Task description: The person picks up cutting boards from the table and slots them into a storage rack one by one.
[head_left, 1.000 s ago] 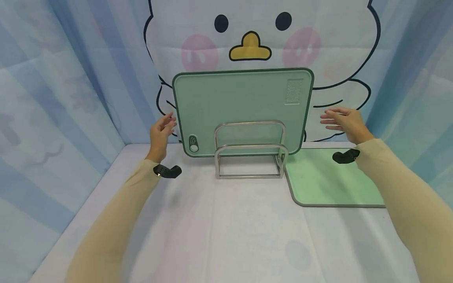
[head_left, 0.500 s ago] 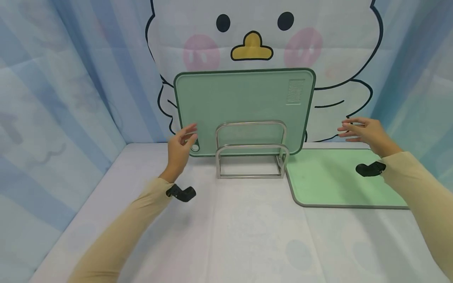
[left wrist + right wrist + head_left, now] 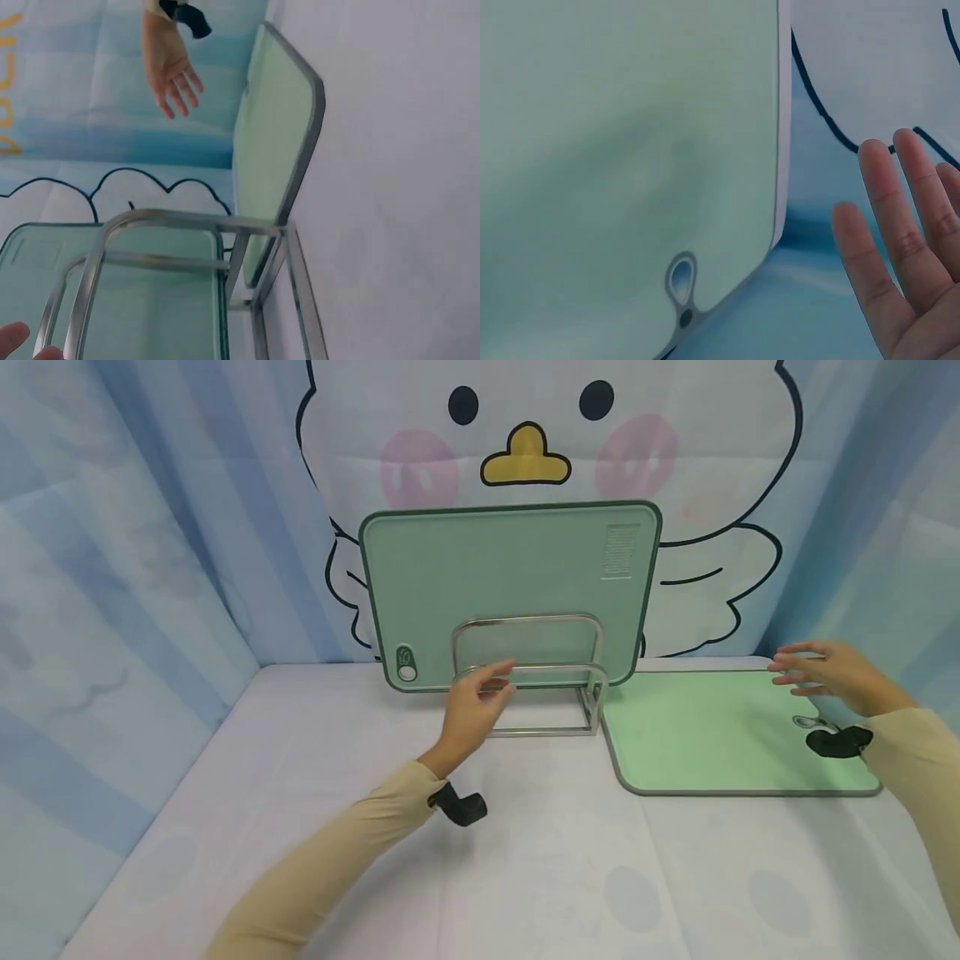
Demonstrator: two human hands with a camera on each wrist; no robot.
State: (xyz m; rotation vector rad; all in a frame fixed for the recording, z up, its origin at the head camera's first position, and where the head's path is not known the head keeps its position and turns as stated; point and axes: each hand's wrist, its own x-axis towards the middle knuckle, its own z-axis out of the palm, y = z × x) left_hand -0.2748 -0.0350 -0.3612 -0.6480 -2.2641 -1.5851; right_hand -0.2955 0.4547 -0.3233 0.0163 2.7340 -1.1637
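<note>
Carried rightward since the earlier frame, the left hand is now being held in front of the left side of a silver metal wire rack with rounded hoops, while the right hand is being drawn farther out to the right. The left fingers are being kept loosely extended and relaxed; whether the rack is being touched cannot be told. The right hand is being left released, its fingers slightly spread, over the far right end of a pale green rectangular board with a grey rim. This flat board is being supported by a white cloth-covered table, just beside the rack's right side. Behind both visible hoops, a darker green rectangular board with rounded corners is being held upright by the rack, an oval handle hole being shown at its lower left. Farther back, a printed duck-like face with a yellow beak is being displayed, flanked by pale blue curtains.
</note>
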